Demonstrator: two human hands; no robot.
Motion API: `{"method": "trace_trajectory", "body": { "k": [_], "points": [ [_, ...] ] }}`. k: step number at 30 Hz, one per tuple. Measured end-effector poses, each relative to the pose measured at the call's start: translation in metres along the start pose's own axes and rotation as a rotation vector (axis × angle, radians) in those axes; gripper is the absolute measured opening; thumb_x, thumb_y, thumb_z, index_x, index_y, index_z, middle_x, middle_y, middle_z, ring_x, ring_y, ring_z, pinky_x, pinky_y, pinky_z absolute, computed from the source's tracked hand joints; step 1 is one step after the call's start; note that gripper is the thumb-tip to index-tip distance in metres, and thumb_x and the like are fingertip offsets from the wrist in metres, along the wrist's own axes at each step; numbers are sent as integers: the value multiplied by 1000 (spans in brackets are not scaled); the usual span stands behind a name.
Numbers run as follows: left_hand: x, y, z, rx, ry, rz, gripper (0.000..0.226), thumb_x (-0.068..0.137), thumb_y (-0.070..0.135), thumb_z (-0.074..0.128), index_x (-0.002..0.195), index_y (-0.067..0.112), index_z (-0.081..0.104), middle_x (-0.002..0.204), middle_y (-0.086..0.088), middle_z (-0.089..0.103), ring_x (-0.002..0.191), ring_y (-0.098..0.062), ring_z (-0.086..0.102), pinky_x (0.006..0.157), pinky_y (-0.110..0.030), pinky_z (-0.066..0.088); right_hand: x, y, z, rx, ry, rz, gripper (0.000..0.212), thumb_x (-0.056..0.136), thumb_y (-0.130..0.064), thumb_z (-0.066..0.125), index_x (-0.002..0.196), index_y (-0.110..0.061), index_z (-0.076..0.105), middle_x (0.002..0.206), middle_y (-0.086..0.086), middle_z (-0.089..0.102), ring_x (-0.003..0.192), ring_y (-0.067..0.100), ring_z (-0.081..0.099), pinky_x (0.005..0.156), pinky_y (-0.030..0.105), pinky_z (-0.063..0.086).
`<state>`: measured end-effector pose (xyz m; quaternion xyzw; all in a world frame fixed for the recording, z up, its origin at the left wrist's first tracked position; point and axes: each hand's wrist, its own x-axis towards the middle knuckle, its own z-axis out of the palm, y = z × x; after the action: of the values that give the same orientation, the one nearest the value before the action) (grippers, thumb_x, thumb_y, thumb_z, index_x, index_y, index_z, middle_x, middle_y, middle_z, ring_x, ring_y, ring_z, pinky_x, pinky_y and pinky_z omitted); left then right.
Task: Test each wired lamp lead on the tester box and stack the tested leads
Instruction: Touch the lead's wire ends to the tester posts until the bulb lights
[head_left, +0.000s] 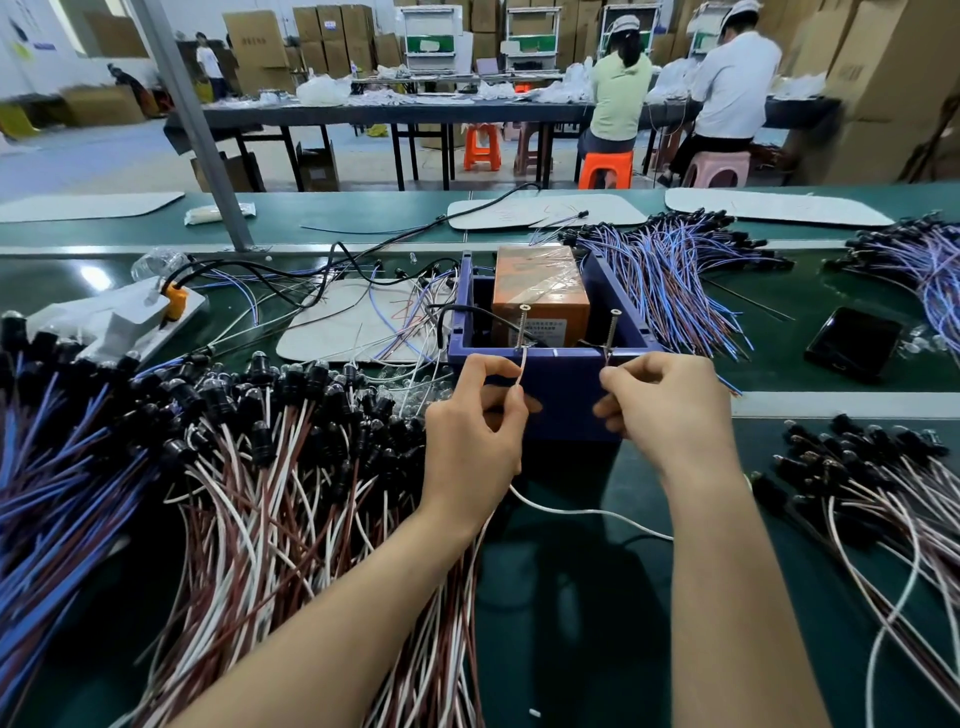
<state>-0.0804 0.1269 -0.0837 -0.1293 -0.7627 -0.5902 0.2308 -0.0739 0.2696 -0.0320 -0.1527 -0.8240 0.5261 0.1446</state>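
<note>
The left hand (470, 415) and right hand (670, 400) each pinch a lead (582, 512) end to the box's (561, 400) screws (522, 327); a slip could break contact, faking a dud.

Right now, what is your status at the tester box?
Left hand pinches one end of lead on left screw. Right hand pinches other end on right screw. Slack runs between the wrists. Nothing blocks the screws.

Lead pile (270, 457) left of tester box (566, 410)
</note>
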Motion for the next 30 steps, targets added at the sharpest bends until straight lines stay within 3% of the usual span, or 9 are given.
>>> {"method": "trace_trajectory", "body": {
  "k": [5,20,30],
  "points": [
    [-1,-2,1,-7,-7,3,13,94,11,53,95,24,51,75,9,71,29,-13,47,40,-20,40,1,1,0,9,-3,-8,24,85,-16,61,62,-20,62,50,-10,65,58,17,63,77,47,57],
    [-1,-2,0,46,2,60,29,95,15,50,117,30,61,75,10,71,32,-13,50,41,-21,46,0,1,-1,18,2,-13,24,86,-14,61,62,-18,63,47,-7,64,54,16,61,69,39,58],
    [-2,-2,0,25,-3,30,30,95,15,52,120,29,60,75,7,71,34,-12,48,43,-22,44,-1,0,0,-1,12,-23,24,84,-14,61,60,-18,62,47,-11,63,57,18,63,74,44,57]
  ]
}}
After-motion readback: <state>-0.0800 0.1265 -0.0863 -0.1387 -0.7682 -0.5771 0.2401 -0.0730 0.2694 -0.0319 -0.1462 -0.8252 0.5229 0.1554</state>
